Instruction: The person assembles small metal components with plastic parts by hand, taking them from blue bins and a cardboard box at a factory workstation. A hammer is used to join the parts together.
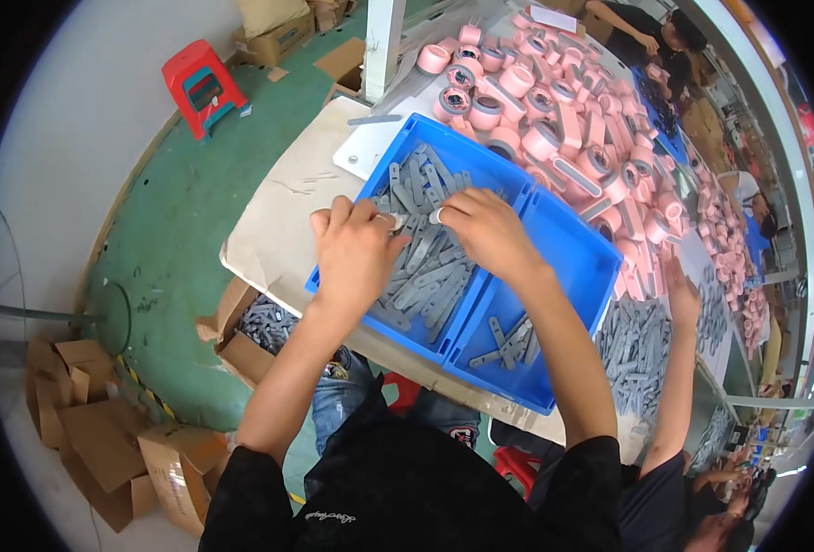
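Observation:
Both my hands are over the left compartment of a blue divided bin (563, 248), which holds a heap of slim grey plastic strips (430, 285). My left hand (354, 250) is closed in a pinch, with something white at its fingertips. Facing it across a small gap, my right hand (488, 230) pinches too, a white wrap or cap showing at its fingertip. Whatever sits between the fingers is too small to tell from the strips beneath. A few more grey pieces (508, 345) lie in the bin's right compartment.
Pink and grey rounded housings (554, 138) pile up beyond the bin. To the right, a co-worker's arm (678, 359) reaches past loose grey strips (632, 354). An open carton (241, 336) of grey parts stands below the table's left edge; a red stool (203, 87) is farther off.

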A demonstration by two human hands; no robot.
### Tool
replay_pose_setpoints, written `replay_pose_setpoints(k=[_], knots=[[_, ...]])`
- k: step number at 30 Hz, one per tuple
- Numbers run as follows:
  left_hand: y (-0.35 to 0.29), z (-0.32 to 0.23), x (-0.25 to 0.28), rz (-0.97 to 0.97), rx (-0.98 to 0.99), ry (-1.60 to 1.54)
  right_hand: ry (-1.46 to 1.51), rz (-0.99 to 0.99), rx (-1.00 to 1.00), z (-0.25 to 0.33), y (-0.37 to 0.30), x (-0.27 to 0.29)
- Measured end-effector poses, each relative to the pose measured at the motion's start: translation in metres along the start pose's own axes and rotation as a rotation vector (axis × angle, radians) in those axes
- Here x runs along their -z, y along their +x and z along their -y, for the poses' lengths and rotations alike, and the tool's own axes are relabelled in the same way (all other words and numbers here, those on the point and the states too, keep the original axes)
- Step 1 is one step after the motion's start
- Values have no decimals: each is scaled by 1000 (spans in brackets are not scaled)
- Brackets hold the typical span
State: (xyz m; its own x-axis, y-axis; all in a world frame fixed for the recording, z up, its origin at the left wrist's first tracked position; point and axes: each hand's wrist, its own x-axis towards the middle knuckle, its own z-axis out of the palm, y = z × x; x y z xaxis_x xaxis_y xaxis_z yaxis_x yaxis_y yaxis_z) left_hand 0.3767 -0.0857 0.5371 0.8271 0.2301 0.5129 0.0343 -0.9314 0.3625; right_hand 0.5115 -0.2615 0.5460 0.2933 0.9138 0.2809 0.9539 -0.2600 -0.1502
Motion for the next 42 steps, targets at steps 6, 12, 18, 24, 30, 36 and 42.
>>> replay_pose_setpoints(k=[6, 12, 18, 24, 30, 36, 42], knots=[[6, -10, -19, 99, 93, 89, 424, -386, -369, 11, -5, 28], [6, -11, -25, 173, 112, -13, 510, -115, -704, 13, -9, 39], [14, 11, -8, 34, 452, -592, 322, 46, -245, 24, 2, 12], [19, 30, 19, -113, 579, -1145, 103, 94, 30, 16, 13, 10], [24, 28, 33, 101, 489, -563, -205, 255, -114, 9, -1, 61], [54, -19, -20, 258, 291, -194, 726, -400, -716, 0, -52, 66], [64, -42, -56, 436, 331, -98, 1063, -420, -871, -2, -80, 83]])
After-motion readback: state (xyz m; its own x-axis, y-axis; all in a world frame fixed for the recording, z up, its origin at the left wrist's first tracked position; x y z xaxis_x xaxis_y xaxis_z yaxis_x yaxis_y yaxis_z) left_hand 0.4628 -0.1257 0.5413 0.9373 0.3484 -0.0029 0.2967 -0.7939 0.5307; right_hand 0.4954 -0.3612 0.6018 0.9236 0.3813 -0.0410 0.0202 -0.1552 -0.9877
